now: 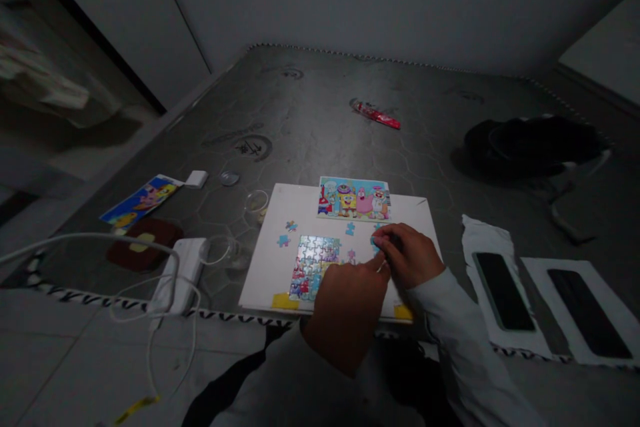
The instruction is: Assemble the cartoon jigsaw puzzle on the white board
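Note:
A partly assembled jigsaw puzzle (313,253) with a cartoon picture lies on the white board (265,253). My left hand (350,300) lies across the puzzle's right side and covers part of it. Its index finger stretches toward my right hand (410,253), while its other fingers are mostly hidden. The right thumb and fingers pinch a small blue puzzle piece (375,241), and the two hands' fingertips nearly meet. Loose pieces lie around, among them a blue piece (351,229), a pink piece (351,255) and a piece at left (283,240). Above them rests the reference picture card (354,200).
At left are a blue cartoon card (143,200), a brown case (145,245), a white power strip (180,273) with cables, and clear round containers (257,201). Two phones (504,291) lie at right on white sheets. A black bag (535,147) and red wrapper (377,115) are farther back.

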### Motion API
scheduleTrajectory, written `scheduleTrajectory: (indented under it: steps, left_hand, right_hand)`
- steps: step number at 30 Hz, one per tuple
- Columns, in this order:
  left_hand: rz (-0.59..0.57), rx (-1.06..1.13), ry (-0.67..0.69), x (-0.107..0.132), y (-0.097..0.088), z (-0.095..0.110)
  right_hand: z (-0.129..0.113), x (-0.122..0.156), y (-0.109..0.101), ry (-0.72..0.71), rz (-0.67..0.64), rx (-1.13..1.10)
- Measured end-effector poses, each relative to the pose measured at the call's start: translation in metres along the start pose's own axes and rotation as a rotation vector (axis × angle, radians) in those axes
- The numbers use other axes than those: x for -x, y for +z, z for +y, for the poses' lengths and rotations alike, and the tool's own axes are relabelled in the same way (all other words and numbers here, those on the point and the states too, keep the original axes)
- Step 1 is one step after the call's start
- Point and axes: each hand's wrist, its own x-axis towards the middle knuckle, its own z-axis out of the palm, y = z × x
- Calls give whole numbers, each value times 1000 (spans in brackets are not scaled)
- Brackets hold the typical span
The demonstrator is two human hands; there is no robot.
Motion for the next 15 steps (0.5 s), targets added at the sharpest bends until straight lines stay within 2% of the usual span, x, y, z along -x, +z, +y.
scheduleTrajectory:
  steps: [6, 11, 15]
  left_hand:
    - [-16, -2, 23, 2, -4, 0]
    - [-38, -5, 67, 4, -9, -7]
    - [-28, -38, 62, 5, -8, -11]
  right_hand:
    - [1, 0, -5, 45, 177, -18]
    - [2, 3, -20, 179, 100, -5]
    - [1, 4, -22, 218, 58, -60]
